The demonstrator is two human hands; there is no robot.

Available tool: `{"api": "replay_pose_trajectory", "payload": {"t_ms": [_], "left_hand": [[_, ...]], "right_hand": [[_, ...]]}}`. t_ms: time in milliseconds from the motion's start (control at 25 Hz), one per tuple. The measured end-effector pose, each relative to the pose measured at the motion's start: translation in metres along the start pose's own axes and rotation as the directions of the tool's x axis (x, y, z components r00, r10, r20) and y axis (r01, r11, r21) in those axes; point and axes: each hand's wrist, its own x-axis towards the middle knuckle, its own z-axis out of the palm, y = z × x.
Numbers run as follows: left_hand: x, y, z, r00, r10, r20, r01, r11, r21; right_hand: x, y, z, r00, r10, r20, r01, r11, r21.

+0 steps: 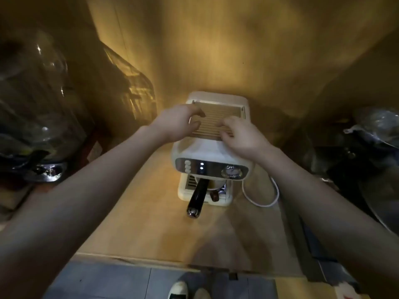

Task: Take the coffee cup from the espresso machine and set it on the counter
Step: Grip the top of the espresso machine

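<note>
A cream espresso machine (207, 152) stands on the wooden counter (164, 229). Its black portafilter handle (197, 197) juts toward me. Beneath the brew head a pale cup (216, 184) sits on the drip tray, mostly hidden by the machine's front panel. Both hands rest on the slatted top of the machine. My left hand (177, 121) lies at the top's left side with fingers curled and apart. My right hand (241, 137) lies at the right front corner, fingers bent on the slats. Neither hand holds anything.
A white power cord (265, 197) loops on the counter right of the machine. Glass jars and a dispenser with a metal tap (47, 171) crowd the left. Dark wrapped items (371, 130) sit at the right. The counter's front edge (151, 258) is near me, shoes below.
</note>
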Motion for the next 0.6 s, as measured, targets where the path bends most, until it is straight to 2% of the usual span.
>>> {"api": "replay_pose_trajectory", "payload": {"t_ms": [240, 440, 600], "left_hand": [[-0.026, -0.013, 0.035, 0.977, 0.193, 0.092, -0.191, 0.981, -0.033], [-0.039, -0.032, 0.051, 0.965, 0.249, 0.076, -0.234, 0.958, -0.168], [-0.043, -0.041, 0.052, 0.953, 0.294, 0.076, -0.278, 0.946, -0.164]], "right_hand": [[-0.032, 0.016, 0.03, 0.994, -0.109, 0.033, 0.108, 0.994, 0.029], [-0.044, 0.029, 0.034, 0.986, -0.15, 0.076, 0.149, 0.989, 0.023], [-0.048, 0.031, 0.036, 0.989, -0.146, 0.002, 0.145, 0.985, 0.098]]}}
